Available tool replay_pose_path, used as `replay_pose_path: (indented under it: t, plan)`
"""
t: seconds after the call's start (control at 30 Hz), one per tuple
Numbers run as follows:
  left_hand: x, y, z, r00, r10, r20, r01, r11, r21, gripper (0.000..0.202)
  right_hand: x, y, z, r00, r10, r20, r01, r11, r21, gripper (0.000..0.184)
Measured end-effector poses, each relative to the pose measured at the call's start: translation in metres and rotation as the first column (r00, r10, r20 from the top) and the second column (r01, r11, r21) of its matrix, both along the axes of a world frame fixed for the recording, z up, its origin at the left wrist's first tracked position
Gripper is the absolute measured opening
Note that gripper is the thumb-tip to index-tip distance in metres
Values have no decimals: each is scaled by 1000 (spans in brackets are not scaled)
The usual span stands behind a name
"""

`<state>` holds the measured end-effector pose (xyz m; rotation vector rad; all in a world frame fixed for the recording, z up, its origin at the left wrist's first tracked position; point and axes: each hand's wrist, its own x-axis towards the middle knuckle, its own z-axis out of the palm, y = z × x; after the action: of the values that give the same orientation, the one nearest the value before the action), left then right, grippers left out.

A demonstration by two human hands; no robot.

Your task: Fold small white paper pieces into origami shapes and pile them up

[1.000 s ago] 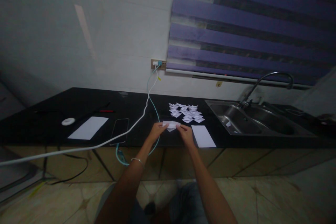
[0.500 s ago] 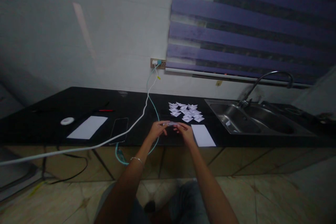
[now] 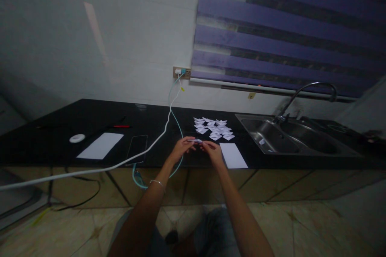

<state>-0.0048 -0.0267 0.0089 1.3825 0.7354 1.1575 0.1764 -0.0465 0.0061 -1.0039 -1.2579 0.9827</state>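
Note:
Between my two hands is a small piece of folded white paper [image 3: 196, 140], held just above the front part of the black counter. My left hand [image 3: 182, 147] pinches its left end with thumb and fingers. The right end sits in the fingertips of my right hand [image 3: 212, 150]. Its exact folded shape is too small and dim to make out. Behind my right hand stands a cluster of several folded white paper boats [image 3: 214, 128]. A stack or sheet of blank white paper [image 3: 233, 156] lies right beside my right hand.
Left on the black counter [image 3: 163, 152] lie another white sheet [image 3: 101, 145], a phone [image 3: 137, 148], a white tape roll [image 3: 77, 138] and a red pen-like stick [image 3: 122, 126]. A white cable [image 3: 120, 164] crosses from the wall socket [image 3: 181, 72]. A steel sink [image 3: 274, 138] is at right.
The folded paper looks narrower and more compact between my fingers. Both hands have stayed in nearly the same place, with only small finger shifts.

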Motion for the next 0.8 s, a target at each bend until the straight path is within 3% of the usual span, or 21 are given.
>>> replay_pose_path:
  t: [0.4, 0.7, 0.8]
  plan:
    - [0, 2, -3, 1000, -26, -5, 26, 1000, 4, 48, 0, 0, -2, 1000, -18, 26, 17, 999, 35, 33]
    - [-1, 1, 0, 994, 26, -104, -20, 998, 51, 40, -1, -2, 3, 997, 81, 7, -81, 997, -18, 44]
    - [-1, 0, 0, 996, 19, -88, -15, 999, 43, 41, -1, 0, 1, 996, 75, 43, -75, 997, -6, 40]
